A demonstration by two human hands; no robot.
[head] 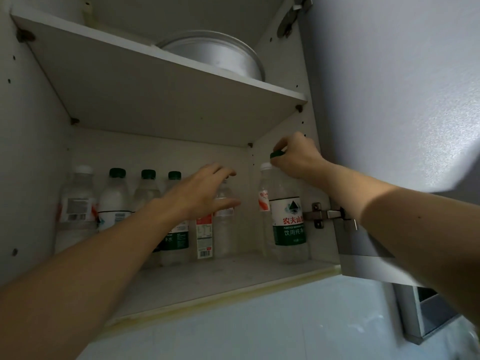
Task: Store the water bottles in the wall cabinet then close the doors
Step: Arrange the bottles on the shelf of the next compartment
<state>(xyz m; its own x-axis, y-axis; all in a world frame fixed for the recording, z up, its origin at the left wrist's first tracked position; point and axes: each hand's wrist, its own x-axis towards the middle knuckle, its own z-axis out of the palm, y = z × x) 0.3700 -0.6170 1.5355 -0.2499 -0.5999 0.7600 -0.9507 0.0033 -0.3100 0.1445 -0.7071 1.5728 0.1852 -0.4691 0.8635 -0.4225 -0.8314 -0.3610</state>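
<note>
- Wall cabinet (285,271): door (389,100) swung open at 3 o'clock; bottles stand in a row on the lower shelf.
- Green-label bottle (288,224): upright, long axis vertical, cap at 12 o'clock, at the row's 3 o'clock end.
- Right hand (293,157): fingers pinched round its green cap (277,154).
- Left hand (200,190): fingers spread, loosely at a clear bottle (226,219); grip not discernible.
- Judgement: thin plastic, smooth, heavy if full; hold neck or cap.
</note>
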